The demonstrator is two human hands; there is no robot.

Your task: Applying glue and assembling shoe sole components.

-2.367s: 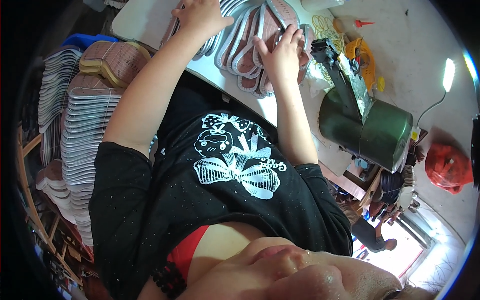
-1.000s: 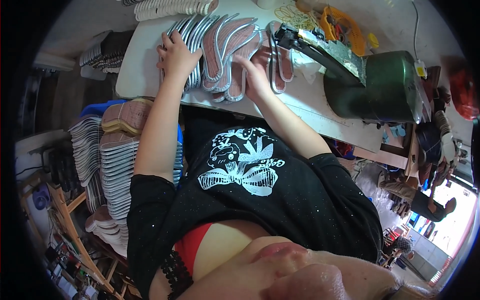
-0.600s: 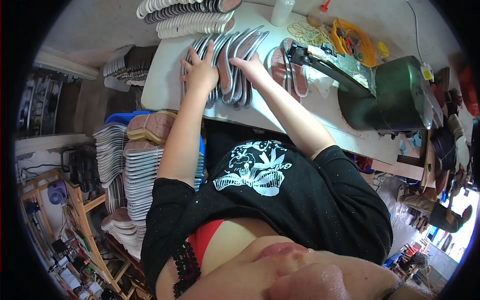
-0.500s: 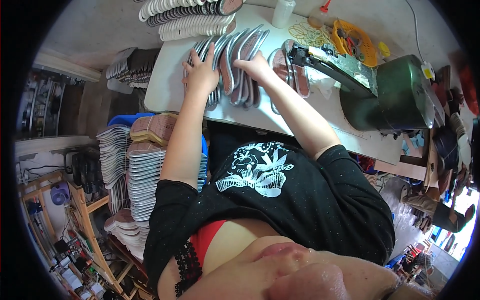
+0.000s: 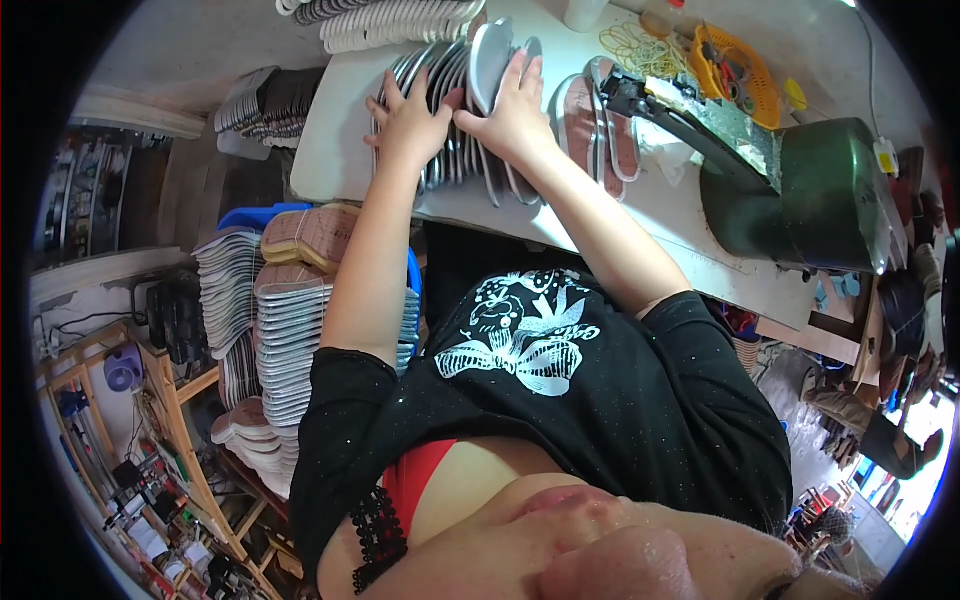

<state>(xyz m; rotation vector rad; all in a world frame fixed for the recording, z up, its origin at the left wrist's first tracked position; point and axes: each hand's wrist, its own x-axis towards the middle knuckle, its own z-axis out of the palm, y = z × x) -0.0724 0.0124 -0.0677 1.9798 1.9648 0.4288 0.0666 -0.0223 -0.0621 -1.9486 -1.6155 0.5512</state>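
A row of shoe insoles [image 5: 462, 165] with grey edges stands on its sides on the white table [image 5: 325, 160]. My left hand [image 5: 410, 135] lies over the row's left part, fingers spread across the edges and thumb toward the middle. On the right end, my right hand [image 5: 515, 115] grips several of the insoles, its thumb close to the left thumb. One insole [image 5: 489, 65] there shows its plain grey face. To the right lie a few loose insoles [image 5: 577, 115] with brown faces. The palms hide part of the row.
Bundled white insoles [image 5: 400, 28] lie at the table's far left. A green machine [image 5: 790, 190] with a dark arm stands right, near a yellow basket [image 5: 765, 85] and rubber bands [image 5: 645, 50]. Tied insole stacks [image 5: 293, 310] and a blue bin [image 5: 245, 216] are at lower left.
My right hand has moved its insoles left against the others, closing the gap in the row. One insole now turns its grey face up. My left hand stays on the row.
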